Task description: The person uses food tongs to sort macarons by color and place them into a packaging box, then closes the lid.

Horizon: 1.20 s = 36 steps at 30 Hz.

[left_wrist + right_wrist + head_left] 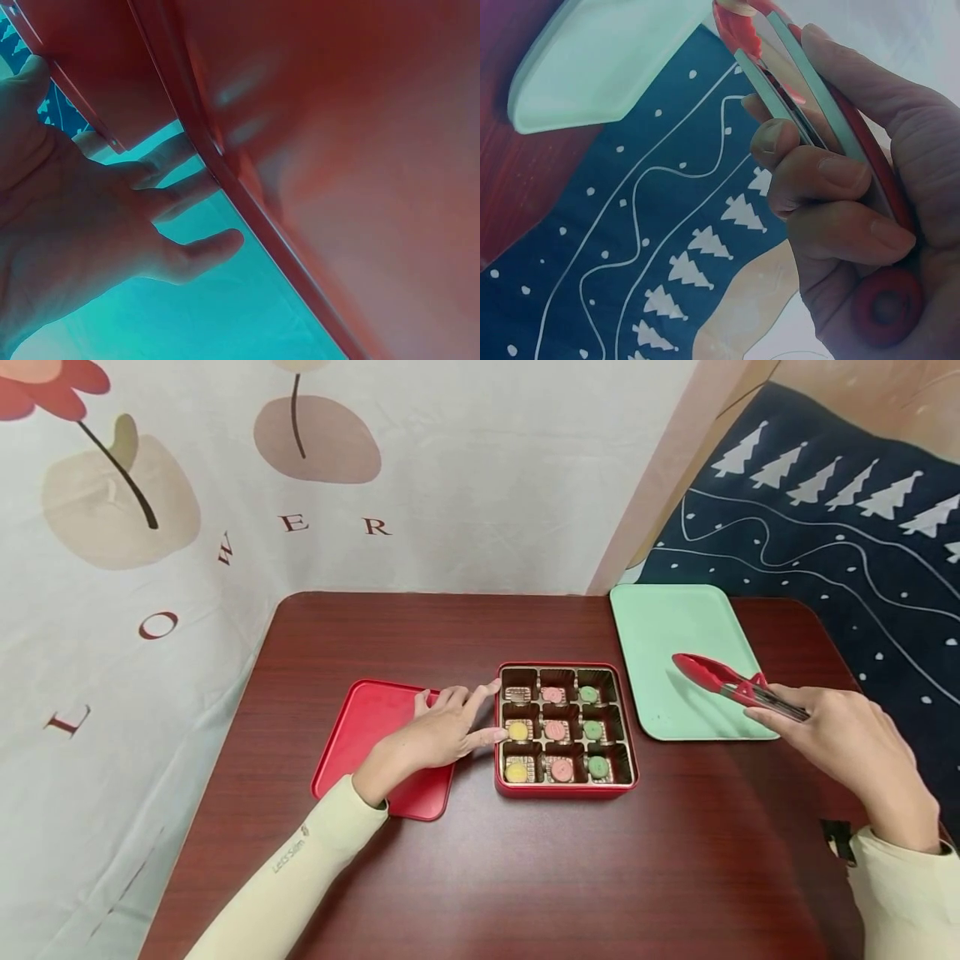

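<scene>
A red square tin (564, 792) stands open, its divided insert holding yellow round pieces (517, 730), pink ones (556, 730) and green ones (592, 730), in columns; the far left compartment has no piece. With extended index finger and thumb, my left hand (442, 729) touches the tin's left side, reaching across a red lid (375, 735). Red-tipped metal tongs (759, 696) are gripped in my right hand (855, 739), pointing left over a mint green tray (663, 627). A pale yellow piece (736, 7) shows at the tong tips in the right wrist view, partly cut off.
The dark reddish-brown table (570, 877) extends in front of the tin. A pale printed cloth (480, 477) hangs along its back and left sides. Dark blue tree-patterned cloth (825, 543) lies beyond the right edge. A small black object (837, 839) is beside the right sleeve.
</scene>
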Tool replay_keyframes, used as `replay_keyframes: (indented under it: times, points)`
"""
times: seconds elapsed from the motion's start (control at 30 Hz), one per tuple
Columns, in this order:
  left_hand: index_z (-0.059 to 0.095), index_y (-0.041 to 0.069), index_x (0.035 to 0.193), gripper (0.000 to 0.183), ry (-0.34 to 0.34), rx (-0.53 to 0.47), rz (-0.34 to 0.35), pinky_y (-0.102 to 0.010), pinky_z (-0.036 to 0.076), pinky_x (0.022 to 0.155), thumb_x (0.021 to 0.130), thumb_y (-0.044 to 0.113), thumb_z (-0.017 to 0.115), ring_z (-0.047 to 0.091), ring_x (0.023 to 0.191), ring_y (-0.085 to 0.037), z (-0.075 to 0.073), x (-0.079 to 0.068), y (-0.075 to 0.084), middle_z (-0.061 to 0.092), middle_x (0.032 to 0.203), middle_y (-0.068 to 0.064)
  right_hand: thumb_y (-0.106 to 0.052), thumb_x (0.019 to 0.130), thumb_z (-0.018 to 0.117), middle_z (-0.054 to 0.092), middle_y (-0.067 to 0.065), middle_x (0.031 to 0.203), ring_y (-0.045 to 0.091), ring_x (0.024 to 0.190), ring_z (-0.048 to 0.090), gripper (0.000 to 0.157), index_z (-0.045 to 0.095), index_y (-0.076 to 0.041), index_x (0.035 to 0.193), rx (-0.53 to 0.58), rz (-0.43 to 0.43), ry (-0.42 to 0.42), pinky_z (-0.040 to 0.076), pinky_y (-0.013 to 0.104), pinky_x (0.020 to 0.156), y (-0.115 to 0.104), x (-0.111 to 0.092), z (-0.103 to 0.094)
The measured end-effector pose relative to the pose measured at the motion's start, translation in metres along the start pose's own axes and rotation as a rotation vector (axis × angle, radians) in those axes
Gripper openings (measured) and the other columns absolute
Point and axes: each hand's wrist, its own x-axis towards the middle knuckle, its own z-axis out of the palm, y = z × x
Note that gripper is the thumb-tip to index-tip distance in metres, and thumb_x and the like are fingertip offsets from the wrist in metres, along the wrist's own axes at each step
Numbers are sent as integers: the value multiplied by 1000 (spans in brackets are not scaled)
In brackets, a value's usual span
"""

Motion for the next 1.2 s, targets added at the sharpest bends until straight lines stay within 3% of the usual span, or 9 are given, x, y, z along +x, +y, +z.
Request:
replay_keyframes:
  times: [0.53, 0.83, 1.1, 1.2]
  points:
    - [21, 23, 174, 84, -5, -16, -8, -74, 23, 111, 109, 65, 54, 44, 143, -37, -2, -1, 0, 52, 147, -19, -42, 97, 85, 65, -1, 71, 23, 67, 52, 65, 71, 9, 135, 5, -89, 39, 38, 38, 54, -18, 8, -1]
    - [20, 24, 175, 85, -13, -14, -13, -74, 22, 112, 109, 65, 55, 43, 145, -38, -1, 0, 0, 52, 148, -19, -33, 95, 88, 61, -3, 64, 20, 61, 45, 57, 74, 8, 132, 18, -175, 88, 33, 34, 49, -29, 14, -2]
    - [21, 23, 174, 85, -7, -5, -4, -73, 24, 110, 109, 65, 55, 45, 143, -37, 0, 0, 0, 53, 146, -19, -33, 96, 87, 62, -3, 63, 21, 63, 46, 56, 74, 7, 133, 29, -171, 73, 34, 33, 49, -34, 14, -5]
    - [21, 23, 174, 84, -6, -13, -4, -73, 24, 110, 109, 64, 55, 45, 143, -37, -1, 0, 0, 53, 145, -19, -36, 96, 87, 69, 1, 69, 21, 64, 47, 56, 74, 5, 133, 37, -175, 70, 34, 34, 49, -37, 15, -5]
